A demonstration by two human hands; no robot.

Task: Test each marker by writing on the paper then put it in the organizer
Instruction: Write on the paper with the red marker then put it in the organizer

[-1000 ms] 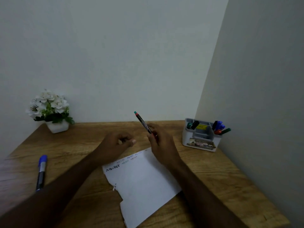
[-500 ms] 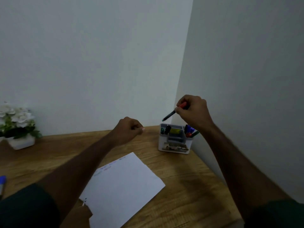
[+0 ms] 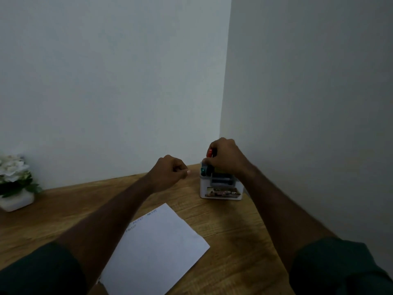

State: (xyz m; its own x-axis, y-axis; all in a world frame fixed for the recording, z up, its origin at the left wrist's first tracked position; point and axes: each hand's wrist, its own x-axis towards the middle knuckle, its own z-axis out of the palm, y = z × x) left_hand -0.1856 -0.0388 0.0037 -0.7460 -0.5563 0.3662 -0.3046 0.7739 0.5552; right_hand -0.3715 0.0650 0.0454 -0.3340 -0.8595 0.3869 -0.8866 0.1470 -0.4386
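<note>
Right hand [image 3: 227, 158] grips marker [image 3: 209, 152] above boxy organizer [image 3: 221, 189]

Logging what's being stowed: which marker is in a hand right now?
The red-capped marker, gripped by the right hand over the organizer. The green-capped marker already stands inside, untouched.

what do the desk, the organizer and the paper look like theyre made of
Desk: wood or wood-look laminate, matte, with visible brown grain lines; which of the two cannot be told. Organizer: probably white moulded plastic, smooth walls with rounded corners and a printed label on the front. Paper: a thin, plain white matte sheet lying flat, with faint handwriting near its far edge.
</note>
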